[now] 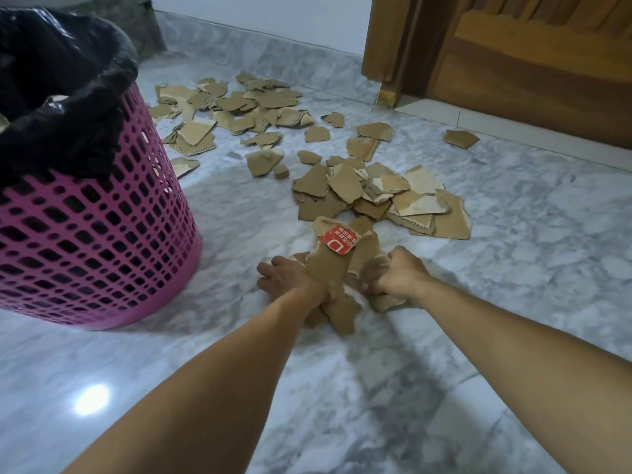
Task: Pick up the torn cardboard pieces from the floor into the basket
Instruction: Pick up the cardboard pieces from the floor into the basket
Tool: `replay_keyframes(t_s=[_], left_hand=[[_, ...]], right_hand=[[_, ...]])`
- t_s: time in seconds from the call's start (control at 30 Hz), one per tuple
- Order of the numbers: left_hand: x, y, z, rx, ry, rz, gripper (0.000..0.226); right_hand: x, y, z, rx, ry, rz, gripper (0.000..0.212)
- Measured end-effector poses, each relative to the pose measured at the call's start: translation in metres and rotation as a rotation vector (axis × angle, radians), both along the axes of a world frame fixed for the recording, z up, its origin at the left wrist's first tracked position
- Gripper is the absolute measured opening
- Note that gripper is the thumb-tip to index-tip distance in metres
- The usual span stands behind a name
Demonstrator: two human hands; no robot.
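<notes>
A bunch of torn cardboard pieces [337, 268], one bearing a red label [338, 241], is squeezed between both hands low over the marble floor. My left hand [290, 280] grips its left side with curled fingers. My right hand [396, 277] grips its right side in a fist. Several more brown cardboard pieces lie in a heap [383, 200] just beyond my hands. Another spread of pieces [239, 107] lies farther back. The pink mesh basket [102, 241] with a black bag liner [58, 80] stands at the left, an arm's reach from my left hand.
A wooden door [533, 63] and its frame [390, 53] close off the back right, with one stray cardboard piece [461, 138] near them. A white wall with a marble skirting runs behind the pieces. Grey-white marble floor [513, 302] lies around my arms.
</notes>
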State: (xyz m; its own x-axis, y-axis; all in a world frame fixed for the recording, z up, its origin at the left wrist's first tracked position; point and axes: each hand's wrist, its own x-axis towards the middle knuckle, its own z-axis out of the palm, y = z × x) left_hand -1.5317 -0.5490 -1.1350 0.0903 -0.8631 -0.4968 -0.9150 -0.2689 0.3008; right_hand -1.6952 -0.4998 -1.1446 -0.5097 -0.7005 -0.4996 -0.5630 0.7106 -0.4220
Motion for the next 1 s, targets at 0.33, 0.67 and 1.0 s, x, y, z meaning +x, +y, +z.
replay_keyframes(t_s=[0.33, 0.67, 1.0], left_hand=[[0.005, -0.019, -0.008, 0.039, 0.092, 0.038, 0.109], [0.003, -0.032, -0.011, 0.111, 0.242, -0.039, 0.108], [0.012, -0.053, -0.007, 0.184, 0.176, -0.156, 0.101]], right_hand=[[-0.007, -0.071, 0.008, -0.161, -0.16, 0.034, 0.088], [0.009, -0.102, 0.002, -0.208, -0.231, -0.205, 0.048], [-0.007, -0.112, 0.002, -0.439, -0.408, -0.413, 0.055]])
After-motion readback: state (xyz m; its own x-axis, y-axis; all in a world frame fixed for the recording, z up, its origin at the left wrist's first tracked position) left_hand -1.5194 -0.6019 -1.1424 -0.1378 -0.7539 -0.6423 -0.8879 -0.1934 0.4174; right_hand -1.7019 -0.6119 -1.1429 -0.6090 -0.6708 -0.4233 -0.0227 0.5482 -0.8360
